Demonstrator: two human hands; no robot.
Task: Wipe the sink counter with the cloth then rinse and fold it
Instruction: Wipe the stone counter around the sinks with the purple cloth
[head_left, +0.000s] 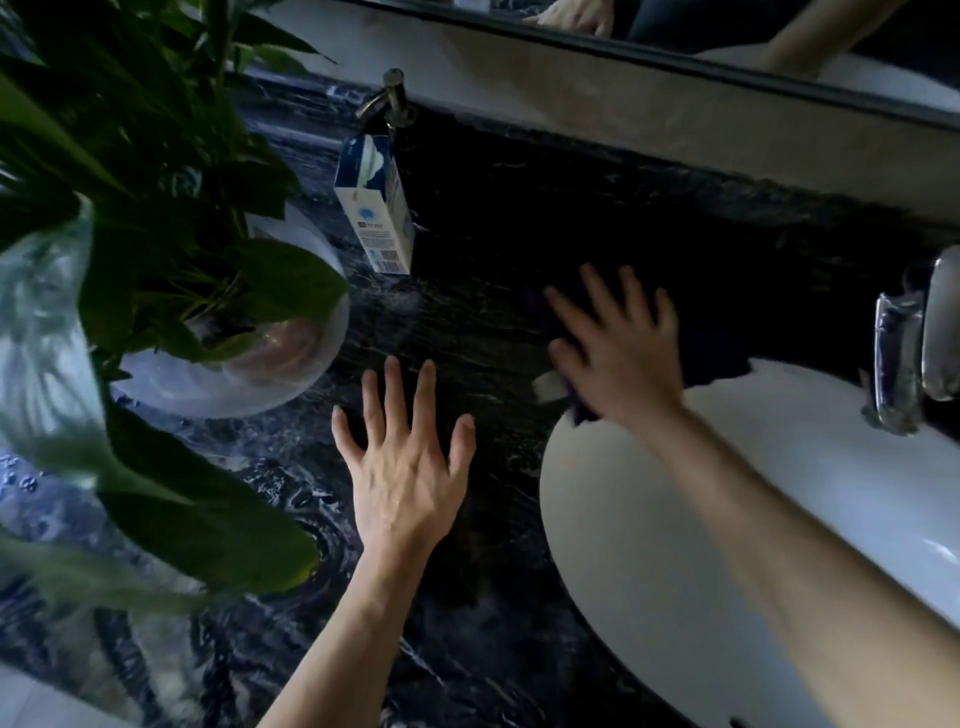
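Observation:
A dark purple cloth with a white tag lies on the black marble counter, partly over the rim of the white sink. My right hand presses flat on the cloth, fingers spread, covering most of it. My left hand rests flat on the bare counter to the left of the sink, fingers apart, holding nothing.
A chrome faucet stands at the right behind the sink. A blue-and-white carton and a soap pump stand at the back. A leafy plant in a glass bowl fills the left. A mirror edge runs along the top.

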